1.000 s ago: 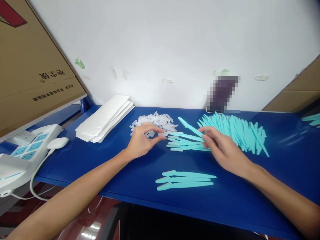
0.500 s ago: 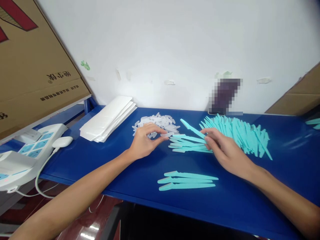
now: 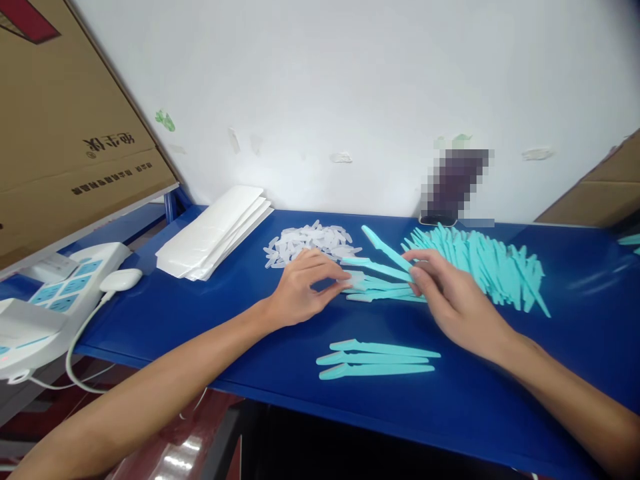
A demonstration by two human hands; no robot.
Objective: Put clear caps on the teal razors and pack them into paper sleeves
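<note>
My left hand (image 3: 305, 290) pinches a small clear plastic cap at the tip of a teal razor-like stick. My right hand (image 3: 450, 300) is closed on the other end of that stick, on top of a small group of teal sticks (image 3: 380, 285) lying on the blue table (image 3: 210, 313). Just behind my left hand lies a heap of clear caps (image 3: 310, 240). A large fanned pile of teal sticks (image 3: 485, 263) sits behind my right hand. Three teal sticks (image 3: 377, 359) lie side by side near the front edge.
A stack of white paper sleeves (image 3: 215, 233) lies at the back left. Further left are a white device with blue keys (image 3: 45, 300) and a leaning cardboard box (image 3: 75, 133). A phone (image 3: 453, 190) stands against the wall; more cardboard (image 3: 595, 193) is at the right.
My left hand has moved right from the cap heap to the tips of the teal sticks, carrying a clear cap. My right hand stays on the sticks.
</note>
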